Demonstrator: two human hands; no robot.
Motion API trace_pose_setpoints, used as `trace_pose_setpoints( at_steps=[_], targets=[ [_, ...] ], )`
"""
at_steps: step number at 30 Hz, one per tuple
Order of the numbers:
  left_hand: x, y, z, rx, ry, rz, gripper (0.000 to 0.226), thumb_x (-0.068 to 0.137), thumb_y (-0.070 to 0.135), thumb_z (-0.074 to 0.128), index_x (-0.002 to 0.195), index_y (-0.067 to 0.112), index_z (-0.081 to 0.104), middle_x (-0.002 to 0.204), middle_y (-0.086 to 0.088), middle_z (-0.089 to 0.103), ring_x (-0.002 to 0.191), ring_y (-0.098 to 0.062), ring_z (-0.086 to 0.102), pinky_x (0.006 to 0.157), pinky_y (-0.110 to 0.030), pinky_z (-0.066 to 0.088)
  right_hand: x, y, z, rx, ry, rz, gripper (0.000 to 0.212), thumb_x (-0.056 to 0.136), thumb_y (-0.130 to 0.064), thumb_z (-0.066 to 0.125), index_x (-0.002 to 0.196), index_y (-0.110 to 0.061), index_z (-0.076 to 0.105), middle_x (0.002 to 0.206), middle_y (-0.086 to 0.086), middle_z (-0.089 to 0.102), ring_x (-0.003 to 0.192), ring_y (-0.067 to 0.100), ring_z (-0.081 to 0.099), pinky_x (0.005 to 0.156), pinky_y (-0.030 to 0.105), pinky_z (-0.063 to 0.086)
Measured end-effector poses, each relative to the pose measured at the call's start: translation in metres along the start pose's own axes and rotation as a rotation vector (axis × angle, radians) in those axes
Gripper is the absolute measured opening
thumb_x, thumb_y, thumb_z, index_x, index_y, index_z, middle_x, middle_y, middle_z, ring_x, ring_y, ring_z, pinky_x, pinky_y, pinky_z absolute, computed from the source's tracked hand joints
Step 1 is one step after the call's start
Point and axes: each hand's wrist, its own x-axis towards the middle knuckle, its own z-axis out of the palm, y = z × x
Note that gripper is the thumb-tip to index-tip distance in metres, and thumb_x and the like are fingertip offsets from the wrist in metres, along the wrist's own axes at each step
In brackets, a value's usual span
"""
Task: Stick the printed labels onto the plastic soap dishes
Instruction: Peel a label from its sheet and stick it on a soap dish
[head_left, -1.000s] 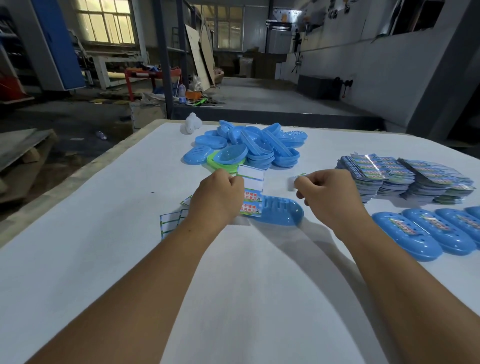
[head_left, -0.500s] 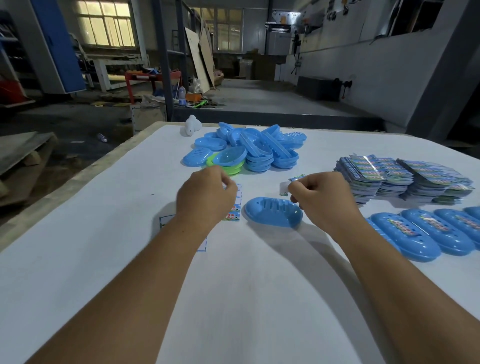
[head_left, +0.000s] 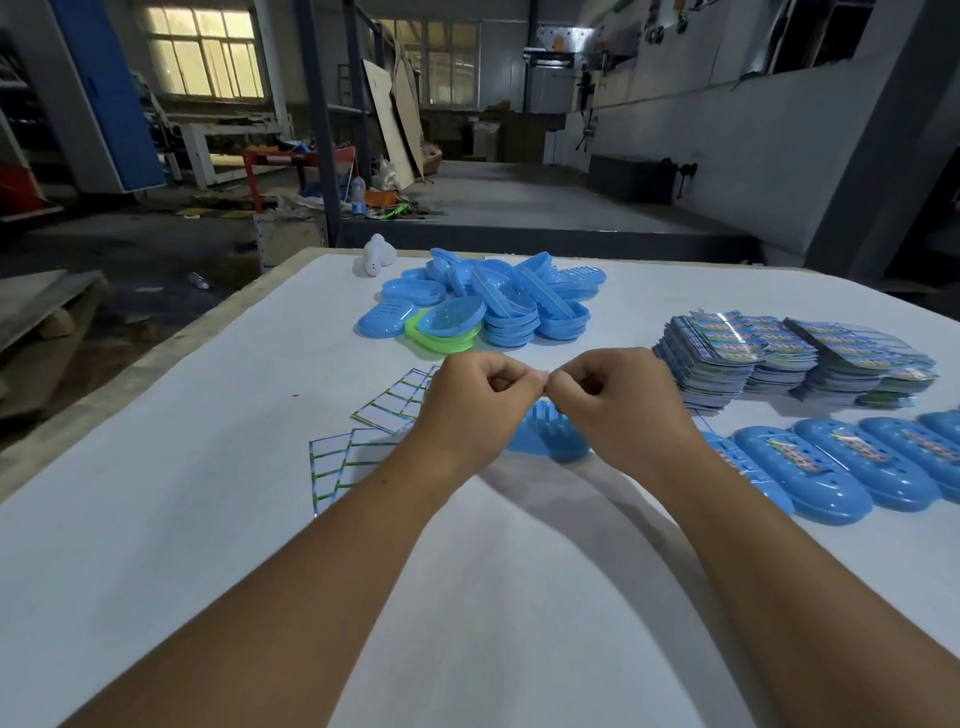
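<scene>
A smooth oval blue dish (head_left: 553, 441) lies ribbed side up, long axis left-right, beneath the left hand (head_left: 470, 402) and right hand (head_left: 621, 402). Fingers are curled, fingertips meeting; anything pinched cannot be told.

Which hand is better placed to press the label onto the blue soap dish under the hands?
Probably right: the right hand hovers directly above the blue plastic soap dish, while the left hand sits beside it.
</scene>
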Motion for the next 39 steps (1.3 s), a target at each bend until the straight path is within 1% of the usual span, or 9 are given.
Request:
trace_pose_setpoints(
  at_steps=[4,7,11,13,16,20,26,33,39],
  targets=[
    [0.001,-0.001,0.000,-0.017,0.026,-0.012,0.013,0.088,0.028,0.073,0.078,0.019,0.077,0.069,-0.002,0.072,0.059,-0.003,0.058,0.064,-0.024,0.051,-0.001,0.000,0.001,0.021,-0.025,-0.018,0.028,0.089,-0.025,0.059,0.068,-0.009,0.069,0.057,0.005,0.060,0.045,0.007,0.038,0.048,0.026,0.033],
    [0.004,-0.003,-0.002,-0.040,0.032,-0.041,0.015,0.085,0.034,0.077,0.077,0.021,0.077,0.071,-0.003,0.073,0.061,-0.006,0.061,0.068,-0.028,0.054,-0.003,-0.003,0.000,0.099,-0.081,-0.025,0.023,0.086,-0.024,0.055,0.074,-0.020,0.074,0.062,0.001,0.066,0.046,0.005,0.043,0.048,0.025,0.037],
    [0.007,-0.006,-0.004,-0.045,0.049,-0.057,0.015,0.084,0.034,0.078,0.071,0.027,0.075,0.071,0.002,0.074,0.063,-0.003,0.063,0.065,-0.019,0.053,-0.006,-0.008,0.000,0.167,-0.138,-0.027,0.029,0.077,-0.030,0.047,0.076,-0.042,0.073,0.074,0.004,0.072,0.056,0.013,0.052,0.050,0.033,0.045],
    [0.008,-0.007,-0.004,-0.032,0.060,-0.056,0.017,0.086,0.031,0.075,0.070,0.026,0.074,0.069,0.001,0.073,0.059,-0.001,0.060,0.059,-0.015,0.049,-0.005,-0.009,0.001,0.177,-0.131,-0.029,0.031,0.076,-0.030,0.046,0.080,-0.045,0.073,0.076,0.001,0.073,0.058,0.019,0.056,0.051,0.035,0.048],
    [0.008,-0.008,-0.003,0.016,0.069,-0.034,0.017,0.087,0.028,0.071,0.071,0.023,0.072,0.063,0.005,0.069,0.054,-0.002,0.055,0.056,-0.015,0.047,-0.005,-0.008,0.003,0.183,-0.129,-0.020,0.033,0.075,-0.029,0.047,0.084,-0.043,0.075,0.077,0.004,0.073,0.063,0.030,0.059,0.052,0.038,0.049],
    [0.008,-0.009,-0.001,0.074,0.073,0.005,0.016,0.088,0.028,0.069,0.073,0.023,0.071,0.068,0.005,0.069,0.057,-0.004,0.057,0.062,-0.026,0.052,-0.005,-0.006,0.003,0.210,-0.141,-0.001,0.037,0.075,-0.026,0.046,0.087,-0.037,0.078,0.074,0.000,0.073,0.058,0.018,0.053,0.053,0.031,0.044],
    [0.010,-0.011,-0.007,0.061,0.043,0.048,0.013,0.088,0.032,0.073,0.076,0.027,0.071,0.069,0.003,0.070,0.057,0.001,0.057,0.061,-0.023,0.053,-0.005,-0.009,-0.001,0.265,-0.128,0.027,0.037,0.076,-0.021,0.045,0.087,-0.030,0.080,0.071,-0.014,0.073,0.059,0.014,0.055,0.058,0.034,0.048],
    [0.010,-0.013,-0.003,0.098,-0.006,0.061,0.015,0.093,0.031,0.065,0.080,0.024,0.068,0.061,0.014,0.059,0.056,-0.002,0.050,0.061,-0.030,0.049,-0.004,-0.009,-0.002,0.294,-0.108,0.058,0.038,0.089,-0.004,0.047,0.083,-0.025,0.078,0.068,-0.010,0.072,0.059,0.016,0.054,0.058,0.033,0.045],
    [0.008,-0.013,-0.002,0.154,-0.009,0.085,0.019,0.096,0.032,0.057,0.078,0.026,0.059,0.055,0.023,0.054,0.052,0.000,0.044,0.056,-0.024,0.040,-0.002,-0.006,0.000,0.289,-0.061,0.078,0.034,0.088,-0.009,0.052,0.078,-0.027,0.078,0.067,-0.009,0.072,0.056,0.014,0.054,0.057,0.031,0.045]
  ],
)
